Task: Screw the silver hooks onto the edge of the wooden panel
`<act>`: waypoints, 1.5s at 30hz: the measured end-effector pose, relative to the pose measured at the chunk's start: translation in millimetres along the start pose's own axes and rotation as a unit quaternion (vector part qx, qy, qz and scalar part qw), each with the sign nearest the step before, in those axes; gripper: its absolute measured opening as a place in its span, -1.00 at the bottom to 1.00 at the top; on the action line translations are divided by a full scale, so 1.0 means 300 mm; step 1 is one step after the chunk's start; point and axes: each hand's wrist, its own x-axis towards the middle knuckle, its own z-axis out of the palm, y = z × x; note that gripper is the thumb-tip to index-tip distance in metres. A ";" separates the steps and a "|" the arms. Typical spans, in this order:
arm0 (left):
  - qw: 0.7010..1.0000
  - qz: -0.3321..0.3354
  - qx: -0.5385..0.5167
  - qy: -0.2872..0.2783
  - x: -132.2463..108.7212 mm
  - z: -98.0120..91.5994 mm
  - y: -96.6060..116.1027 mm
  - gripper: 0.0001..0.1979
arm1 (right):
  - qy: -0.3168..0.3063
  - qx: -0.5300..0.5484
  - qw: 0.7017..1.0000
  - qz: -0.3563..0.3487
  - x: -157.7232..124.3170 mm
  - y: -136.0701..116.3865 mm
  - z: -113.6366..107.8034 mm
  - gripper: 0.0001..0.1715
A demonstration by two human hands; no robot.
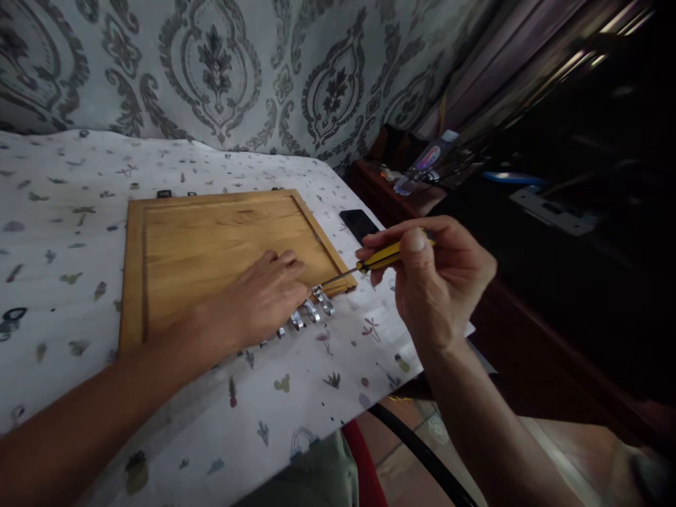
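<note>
A framed wooden board [227, 236] lies flat on the table. Along its near right edge hangs a row of several shiny metal hooks [311, 310]. My left hand [269, 299] rests on the board with its fingers curled at that edge, touching or very close to the hooks; its thumb and whatever it may pinch are hidden. Between thumb and fingers, my right hand [443, 282] holds a screwdriver [385, 256] with a yellow and black handle. The screwdriver's thin shaft slants down to the left, and its tip is at the hook nearest the board's right corner.
A white patterned cloth [296, 373] covers the table. Beyond the board's right side lies a black phone [359, 224]. A plastic bottle [427, 162] stands on dark furniture at the back right. Patterned fabric [274, 77] rises behind the table.
</note>
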 end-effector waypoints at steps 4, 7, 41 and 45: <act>1.000 -0.017 -0.006 -0.019 0.000 -0.012 0.006 -0.78 | 0.038 -0.030 0.999 -0.013 0.003 0.015 -0.001 -0.67; 1.000 -0.018 -0.001 -0.023 0.002 -0.017 0.008 -0.78 | 0.029 -0.043 0.999 0.009 0.000 0.027 -0.002 -0.65; 1.000 -0.007 0.006 -0.006 -0.009 -0.002 0.009 -0.71 | -0.057 -0.020 0.994 0.096 0.043 0.026 -0.003 -0.52; 1.000 -0.015 0.002 -0.006 -0.005 -0.006 0.011 -0.72 | -0.115 -0.006 0.988 0.099 0.047 0.018 -0.015 -0.55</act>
